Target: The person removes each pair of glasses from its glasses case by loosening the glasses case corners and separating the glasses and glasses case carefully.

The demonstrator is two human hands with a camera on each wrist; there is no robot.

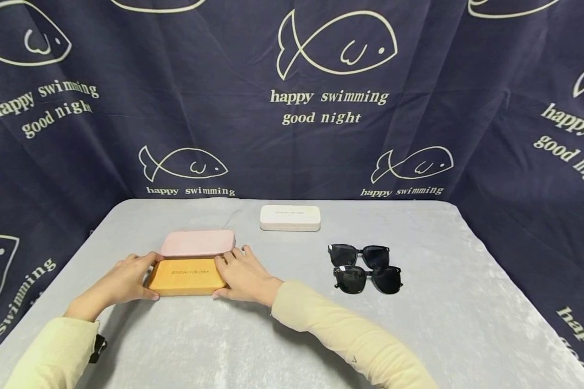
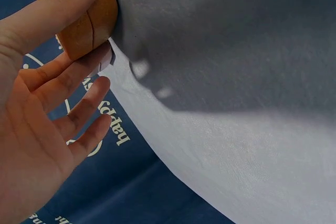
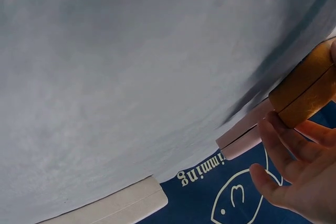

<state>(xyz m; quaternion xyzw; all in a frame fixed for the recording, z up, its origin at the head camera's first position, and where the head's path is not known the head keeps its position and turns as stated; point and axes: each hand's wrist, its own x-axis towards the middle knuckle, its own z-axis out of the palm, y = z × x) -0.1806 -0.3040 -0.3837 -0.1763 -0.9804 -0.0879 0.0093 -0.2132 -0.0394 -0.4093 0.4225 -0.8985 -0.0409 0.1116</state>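
Both hands are at an orange glasses case (image 1: 187,276) with small lettering on its lid. My left hand (image 1: 128,278) holds its left end; in the left wrist view the thumb lies along one side and fingertips touch the opposite side. At the right end my right hand (image 1: 245,275) pinches the case between thumb and fingers. The case's lid is closed. Directly behind it lies a pink glasses case (image 1: 198,243), close to the fingers of both hands. In the right wrist view, the pink case (image 3: 245,131) appears beyond the orange one.
A white glasses case (image 1: 290,218) lies near the table's back edge. To the right are two pairs of black sunglasses, one pair (image 1: 367,279) in front of the other (image 1: 359,255). A grey cloth covers the table (image 1: 282,346). Dark blue fish-print curtain (image 1: 253,156) hangs behind.
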